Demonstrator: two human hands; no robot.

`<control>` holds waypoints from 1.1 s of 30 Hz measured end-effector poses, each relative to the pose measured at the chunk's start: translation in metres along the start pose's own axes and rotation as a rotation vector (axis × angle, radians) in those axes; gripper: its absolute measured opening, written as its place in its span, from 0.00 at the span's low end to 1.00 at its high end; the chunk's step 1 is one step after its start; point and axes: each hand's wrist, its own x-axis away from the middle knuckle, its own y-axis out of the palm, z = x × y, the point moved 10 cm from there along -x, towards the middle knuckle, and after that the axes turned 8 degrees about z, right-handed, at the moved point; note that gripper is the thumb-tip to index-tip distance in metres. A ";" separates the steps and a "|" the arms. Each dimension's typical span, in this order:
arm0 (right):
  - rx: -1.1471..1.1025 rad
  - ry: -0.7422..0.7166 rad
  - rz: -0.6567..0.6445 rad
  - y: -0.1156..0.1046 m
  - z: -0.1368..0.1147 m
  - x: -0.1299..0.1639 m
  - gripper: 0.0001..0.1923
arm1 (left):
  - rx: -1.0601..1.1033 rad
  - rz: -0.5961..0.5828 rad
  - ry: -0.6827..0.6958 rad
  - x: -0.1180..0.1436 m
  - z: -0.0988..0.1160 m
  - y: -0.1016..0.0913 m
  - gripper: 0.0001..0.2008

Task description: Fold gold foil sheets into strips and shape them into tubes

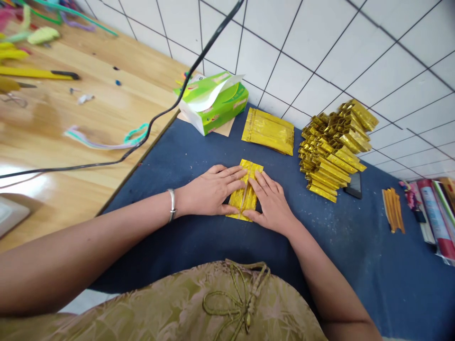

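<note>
A sheet of gold foil paper (245, 189) lies on the dark blue tabletop, its two long sides folded in so the edges meet along the middle. My left hand (216, 189) rests flat on its left half, fingers stretched out. On the right half lie the fingers and thumb of my right hand (272, 201), spread apart. Just beyond is a flat stack of gold foil sheets (268, 131). To the right of that stack stands a large pile of folded gold foil pieces (330, 151).
A green tissue box (213, 102) stands at the back left by the tiled wall. A black cable (159, 116) crosses the left side. A phone (353, 185) lies partly under the gold pile. Orange-gold strips (393, 210) and books (437, 218) are at the right.
</note>
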 end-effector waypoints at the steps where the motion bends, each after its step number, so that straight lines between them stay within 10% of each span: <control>1: -0.001 0.000 0.000 0.000 0.000 0.000 0.43 | -0.002 0.000 0.000 0.000 0.000 0.000 0.30; 33: -0.135 -0.078 -0.046 -0.005 0.005 0.010 0.32 | -0.019 -0.008 0.118 0.005 0.007 0.000 0.25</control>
